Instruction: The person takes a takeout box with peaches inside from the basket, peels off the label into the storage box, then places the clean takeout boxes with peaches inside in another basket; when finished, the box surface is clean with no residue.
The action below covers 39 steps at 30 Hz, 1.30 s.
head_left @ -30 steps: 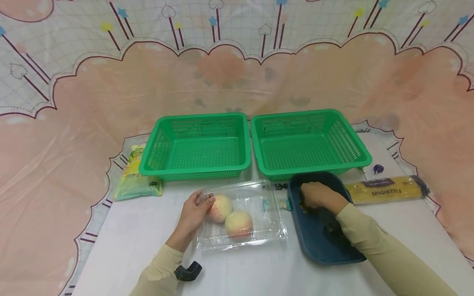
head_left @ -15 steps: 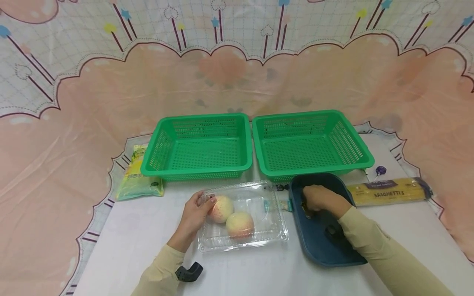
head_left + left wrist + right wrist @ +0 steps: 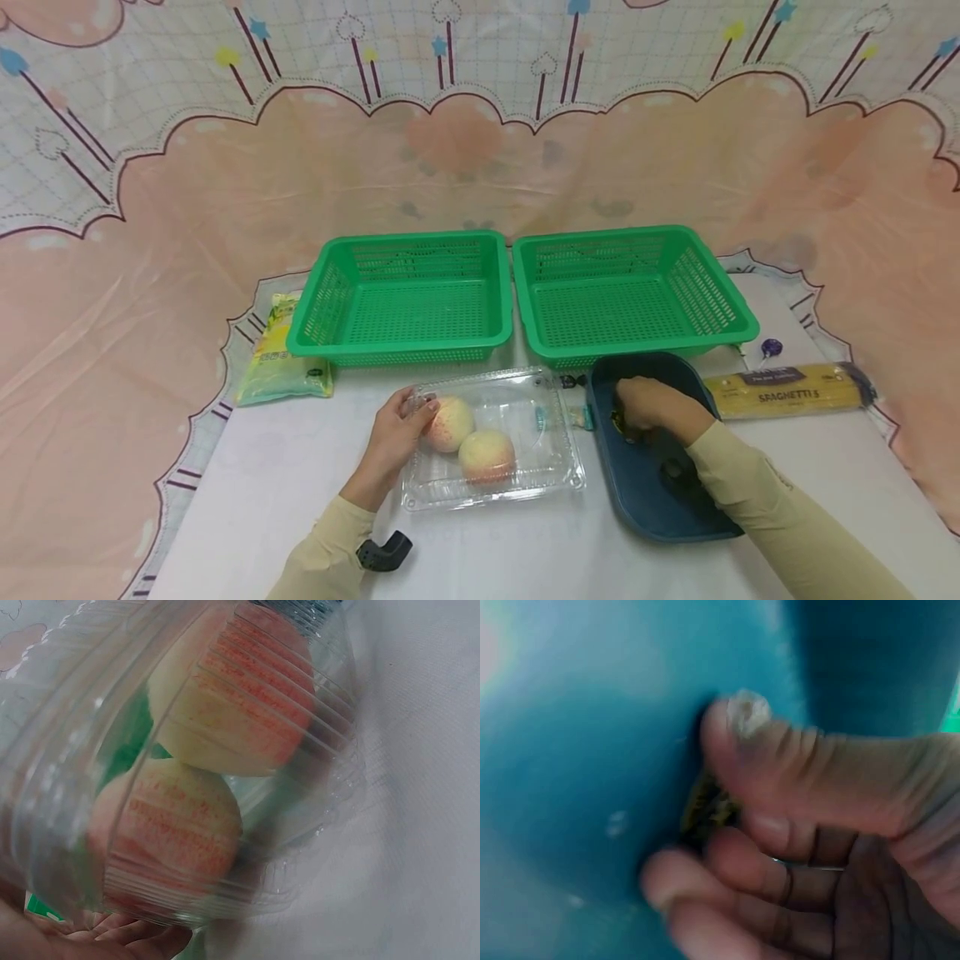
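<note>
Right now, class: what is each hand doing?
Left hand: grips the clear clamshell box.
Right hand: pinches a small yellowish thing inside the blue tray.

baskets (image 3: 405,292): green, perforated | tray (image 3: 652,492): dark blue | clamshell box (image 3: 491,437): clear, ribbed | peaches (image 3: 486,454): cream, red-blushed | counter (image 3: 285,467): white | spaghetti pack (image 3: 787,390): yellow, purple label | backdrop (image 3: 150,208): pink, scalloped

2 green baskets (image 3: 405,300), spaghetti packet (image 3: 787,390), yellow bag (image 3: 281,354)
</note>
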Each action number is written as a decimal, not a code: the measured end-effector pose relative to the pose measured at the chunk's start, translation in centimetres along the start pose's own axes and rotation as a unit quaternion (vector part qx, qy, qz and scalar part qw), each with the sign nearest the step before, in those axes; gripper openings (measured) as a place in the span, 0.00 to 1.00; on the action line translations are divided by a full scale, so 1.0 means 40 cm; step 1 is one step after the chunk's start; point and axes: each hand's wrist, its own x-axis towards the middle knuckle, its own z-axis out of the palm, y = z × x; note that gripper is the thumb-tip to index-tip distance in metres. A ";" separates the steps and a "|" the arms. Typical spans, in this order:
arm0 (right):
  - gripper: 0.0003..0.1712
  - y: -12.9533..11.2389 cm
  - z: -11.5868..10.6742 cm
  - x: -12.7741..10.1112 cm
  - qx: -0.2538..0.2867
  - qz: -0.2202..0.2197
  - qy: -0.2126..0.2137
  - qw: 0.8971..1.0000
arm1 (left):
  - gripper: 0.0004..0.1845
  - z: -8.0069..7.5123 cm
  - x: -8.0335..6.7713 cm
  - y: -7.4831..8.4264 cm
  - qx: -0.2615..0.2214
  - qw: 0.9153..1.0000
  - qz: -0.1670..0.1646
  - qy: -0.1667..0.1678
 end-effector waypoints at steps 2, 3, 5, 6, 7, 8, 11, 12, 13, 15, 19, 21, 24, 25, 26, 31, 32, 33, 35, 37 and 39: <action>0.11 -0.001 -0.016 -0.008 -0.003 -0.019 0.012 1.000 | 0.36 0.000 0.000 0.000 0.002 1.000 0.000 0.000; 0.10 -0.001 -0.026 -0.013 -0.002 -0.027 0.019 0.999 | 0.36 -0.001 0.001 0.001 0.003 1.000 0.000 0.000; 0.09 -0.001 -0.054 -0.021 0.010 -0.046 0.036 0.998 | 0.36 -0.001 0.001 0.002 0.003 1.000 0.001 0.000; 0.09 -0.001 -0.070 -0.026 0.022 -0.050 0.043 0.998 | 0.37 -0.001 0.000 0.002 0.003 1.000 0.001 0.000; 0.10 -0.002 -0.087 -0.032 0.034 -0.056 0.050 0.997 | 0.37 -0.002 0.000 0.002 0.003 1.000 0.001 0.001; 0.11 -0.002 -0.105 -0.038 0.049 -0.061 0.054 0.995 | 0.37 -0.002 0.000 0.002 0.003 1.000 0.001 0.001; 0.12 0.001 -0.155 -0.056 0.091 -0.073 0.079 0.990 | 0.36 -0.002 -0.001 0.002 0.001 1.000 -0.001 0.002; 0.12 0.005 -0.170 -0.063 0.103 -0.073 0.091 0.988 | 0.36 -0.001 -0.001 0.003 -0.001 1.000 -0.001 0.001; 0.13 0.010 -0.184 -0.069 0.114 -0.074 0.108 0.985 | 0.36 0.000 -0.001 0.003 -0.002 1.000 -0.001 0.000; 0.16 0.024 -0.208 -0.080 0.127 -0.066 0.150 0.978 | 0.36 0.002 -0.001 0.005 -0.007 1.000 0.000 -0.002; 0.22 0.061 -0.241 -0.092 0.150 -0.032 0.230 0.961 | 0.34 0.005 0.000 0.005 -0.010 1.000 0.001 -0.002; 0.25 0.081 -0.253 -0.095 0.165 -0.012 0.260 0.951 | 0.34 0.006 0.000 0.005 -0.009 1.000 0.000 -0.001; 0.28 0.113 -0.265 -0.095 0.187 0.012 0.305 0.934 | 0.34 0.006 0.001 0.004 -0.010 1.000 -0.002 0.003; 0.30 0.125 -0.267 -0.094 0.194 0.022 0.319 0.927 | 0.34 0.006 0.001 0.004 -0.012 1.000 -0.002 0.004; 0.30 0.137 -0.268 -0.093 0.200 0.033 0.332 0.921 | 0.34 0.007 0.002 0.003 -0.013 1.000 -0.002 0.005; 0.32 0.207 -0.265 -0.081 0.232 0.087 0.367 0.897 | 0.34 0.010 0.004 0.002 -0.017 1.000 0.003 0.007; 0.32 0.222 -0.262 -0.079 0.237 0.098 0.369 0.893 | 0.34 0.010 0.005 0.001 -0.018 1.000 0.003 0.007; 0.32 0.237 -0.259 -0.077 0.243 0.110 0.368 0.890 | 0.34 0.011 0.005 0.001 -0.018 1.000 0.004 0.007; 0.32 0.262 -0.253 -0.073 0.257 0.137 0.365 0.884 | 0.34 0.011 0.005 0.001 -0.018 1.000 0.005 0.007; 0.33 0.283 -0.248 -0.071 0.270 0.163 0.357 0.879 | 0.34 0.010 0.005 0.001 -0.017 1.000 0.006 0.006; 0.34 0.298 -0.245 -0.069 0.279 0.185 0.343 0.878 | 0.34 0.009 0.004 0.001 -0.017 1.000 0.003 0.006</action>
